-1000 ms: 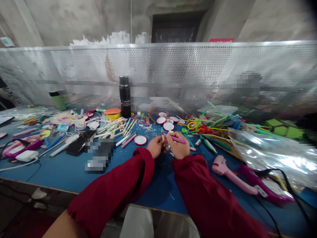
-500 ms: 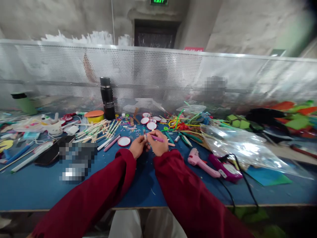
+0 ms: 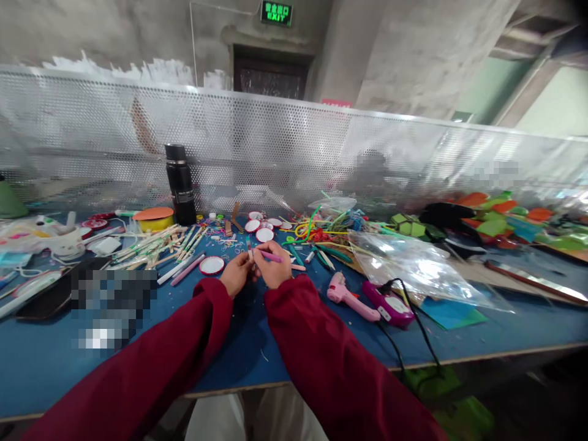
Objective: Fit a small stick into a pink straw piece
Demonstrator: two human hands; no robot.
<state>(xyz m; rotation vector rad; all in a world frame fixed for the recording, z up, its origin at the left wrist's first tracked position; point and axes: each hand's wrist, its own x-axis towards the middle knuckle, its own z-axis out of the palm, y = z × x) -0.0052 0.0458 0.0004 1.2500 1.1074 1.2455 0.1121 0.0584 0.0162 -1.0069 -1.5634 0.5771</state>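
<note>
2 pens (image 3: 188,269) on blue tabletop, then red-rimmed white lid (image 3: 212,265). Left hand (image 3: 236,275) pinching small pale piece (image 3: 250,252) above the table. Right hand (image 3: 277,268) closed round pink marker (image 3: 272,256), just beside the piece; contact, can't tell from here. Further right: pink glue gun (image 3: 353,297), purple device (image 3: 389,307).

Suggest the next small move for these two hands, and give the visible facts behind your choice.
Probably a short, careful stroke with the pink pen, the left hand steadying the small piece. The right hand grips the pen, one end is directed toward that piece, and the hands are close together. Whether pen and piece touch is too small to tell.
</note>
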